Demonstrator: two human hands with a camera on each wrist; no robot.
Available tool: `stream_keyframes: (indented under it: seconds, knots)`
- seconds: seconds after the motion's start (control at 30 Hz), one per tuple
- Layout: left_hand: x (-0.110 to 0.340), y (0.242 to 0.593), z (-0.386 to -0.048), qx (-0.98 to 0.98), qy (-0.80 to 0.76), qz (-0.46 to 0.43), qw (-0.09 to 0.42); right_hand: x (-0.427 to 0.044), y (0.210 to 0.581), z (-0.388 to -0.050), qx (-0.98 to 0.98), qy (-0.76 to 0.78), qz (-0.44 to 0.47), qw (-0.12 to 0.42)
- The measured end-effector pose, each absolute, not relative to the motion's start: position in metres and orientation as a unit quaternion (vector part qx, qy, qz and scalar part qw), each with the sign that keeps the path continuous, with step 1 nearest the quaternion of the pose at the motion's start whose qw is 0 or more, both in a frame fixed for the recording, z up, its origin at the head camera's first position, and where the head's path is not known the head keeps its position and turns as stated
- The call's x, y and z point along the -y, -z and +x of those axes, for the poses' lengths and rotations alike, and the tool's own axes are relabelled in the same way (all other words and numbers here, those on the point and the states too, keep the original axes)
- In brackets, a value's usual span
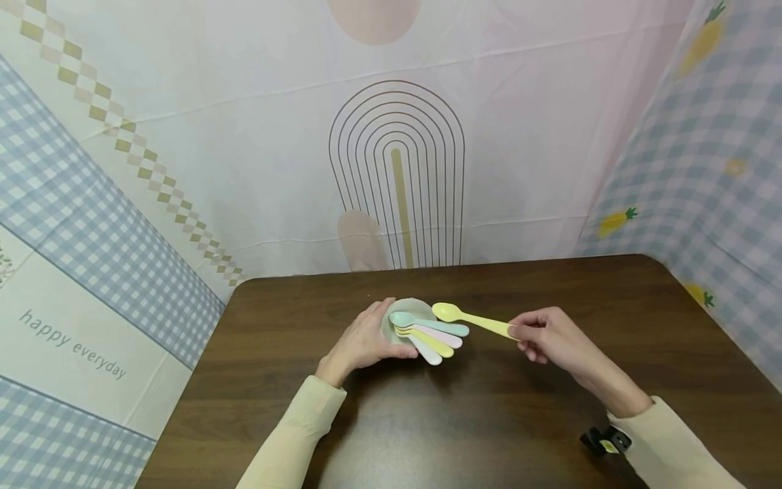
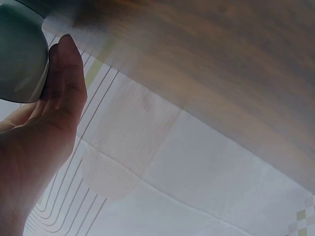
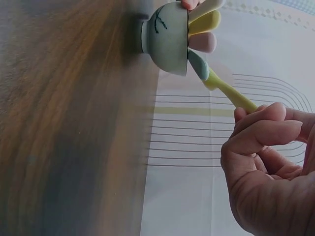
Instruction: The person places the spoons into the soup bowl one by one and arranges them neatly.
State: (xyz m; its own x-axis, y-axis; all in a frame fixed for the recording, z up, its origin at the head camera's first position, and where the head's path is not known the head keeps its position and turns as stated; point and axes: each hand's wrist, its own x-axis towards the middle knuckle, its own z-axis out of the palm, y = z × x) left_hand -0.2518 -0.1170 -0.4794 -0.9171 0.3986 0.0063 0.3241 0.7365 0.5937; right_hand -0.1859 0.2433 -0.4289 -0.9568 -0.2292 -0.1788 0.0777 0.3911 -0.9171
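Observation:
My left hand [image 1: 366,337] curls round the side of a small pale green bowl [image 1: 388,331], which stands on the table; the left wrist view shows the bowl [image 2: 22,54] against its fingers. Several spoons lean in the bowl with handles over its right rim: a mint one [image 1: 449,328], a pale pink one [image 1: 441,335], a yellow one [image 1: 436,343] and a white one [image 1: 427,351]. My right hand [image 1: 552,339] pinches another yellow spoon [image 1: 482,322] by its handle end, its head just right of the bowl. In the right wrist view this spoon [image 3: 236,97] passes behind the mint handle [image 3: 198,65].
The dark wooden table [image 1: 256,421] extends around both hands. Behind it hangs a patterned cloth [image 1: 275,170], with checked cloth [image 1: 733,224] at the right side. A small black device [image 1: 605,441] sits by the right sleeve.

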Motion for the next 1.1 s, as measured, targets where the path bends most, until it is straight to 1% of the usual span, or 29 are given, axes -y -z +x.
stream_keyframes:
  seconds: [0.23,0.6,1.1]
  knots:
    - [0.117,0.479,-0.252,-0.929,-0.310,0.190,0.066,-0.234,0.429,-0.194,-0.818,0.552,-0.052,0.152]
    - [0.117,0.477,-0.252,-0.931,-0.305,0.191,0.066,-0.224,0.432,-0.207,-0.816,0.553,-0.062,0.156]
    - [0.118,0.479,-0.253,-0.930,-0.306,0.193,0.066,-0.218,0.433,-0.213,-0.818,0.550,-0.061,0.157]
